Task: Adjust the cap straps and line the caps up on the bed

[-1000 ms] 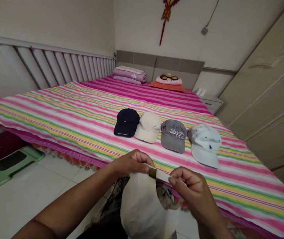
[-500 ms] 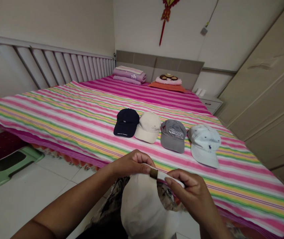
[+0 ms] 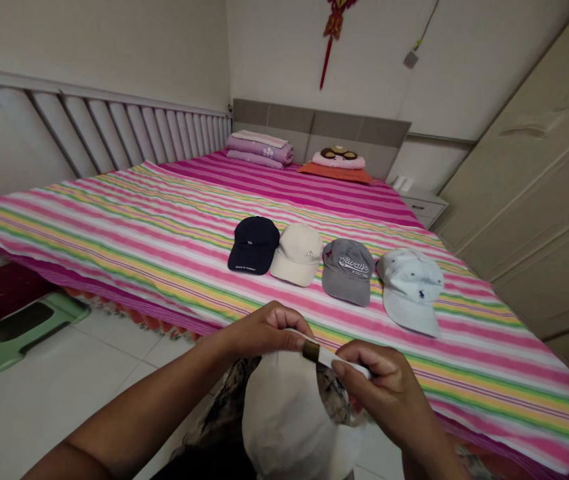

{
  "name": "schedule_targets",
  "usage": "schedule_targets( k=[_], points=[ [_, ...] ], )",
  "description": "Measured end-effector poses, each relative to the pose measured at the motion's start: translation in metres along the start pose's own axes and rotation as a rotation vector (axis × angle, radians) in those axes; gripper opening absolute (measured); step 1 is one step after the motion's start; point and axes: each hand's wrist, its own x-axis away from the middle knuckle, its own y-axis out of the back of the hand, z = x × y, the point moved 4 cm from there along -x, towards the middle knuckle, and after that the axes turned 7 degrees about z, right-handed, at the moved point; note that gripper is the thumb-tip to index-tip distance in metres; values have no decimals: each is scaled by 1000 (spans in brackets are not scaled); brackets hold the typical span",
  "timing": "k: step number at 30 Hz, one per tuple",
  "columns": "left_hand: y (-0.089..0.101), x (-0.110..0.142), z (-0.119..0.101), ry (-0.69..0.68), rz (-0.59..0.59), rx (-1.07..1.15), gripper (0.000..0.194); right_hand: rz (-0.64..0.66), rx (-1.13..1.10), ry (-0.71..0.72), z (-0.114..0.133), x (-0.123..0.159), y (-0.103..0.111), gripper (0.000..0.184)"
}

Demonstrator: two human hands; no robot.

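Low in front of me is a cream baseball cap (image 3: 289, 413), its back opening and strap turned up towards the bed. My left hand (image 3: 282, 330) pinches the strap beside its brass-coloured buckle (image 3: 311, 351). On the other side, my right hand (image 3: 377, 373) grips the white strap (image 3: 332, 360) between thumb and fingers. Beyond my hands several caps lie in a row on the bed: a navy cap (image 3: 254, 243), a beige cap (image 3: 298, 253), a grey cap (image 3: 348, 270) with white lettering and a pale blue cap (image 3: 412, 287).
The bed is covered by a striped sheet (image 3: 129, 227). Folded purple bedding (image 3: 259, 152) and an orange pillow (image 3: 334, 175) lie by the headboard (image 3: 284, 115). A green stool (image 3: 24, 333) stands on the floor at left. A wardrobe (image 3: 539, 187) and nightstand (image 3: 424, 205) are at right.
The strap and buckle have shifted slightly to the right and down. Both hands keep their hold on the strap, and the row of caps is unmoved.
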Motion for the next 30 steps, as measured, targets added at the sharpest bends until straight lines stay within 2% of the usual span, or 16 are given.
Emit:
schedule_targets(
  k=[4, 14, 20, 25, 30],
  points=[
    [-1, 0, -2, -4, -14, -7, 22, 32, 24, 27, 2, -1, 0, 19],
    [3, 1, 0, -14, -49, -110, 22, -8, 127, 70, 9, -2, 2, 19],
    [2, 2, -3, -39, -66, -180, 23, 17, 83, -1, 3, -1, 1, 21],
    [1, 3, -5, -50, -34, -230, 20, 25, 93, 31, 5, -2, 0, 20],
    [-1, 3, -6, -40, -28, -245, 21, 2, 69, -7, 3, -3, -2, 19]
  ],
)
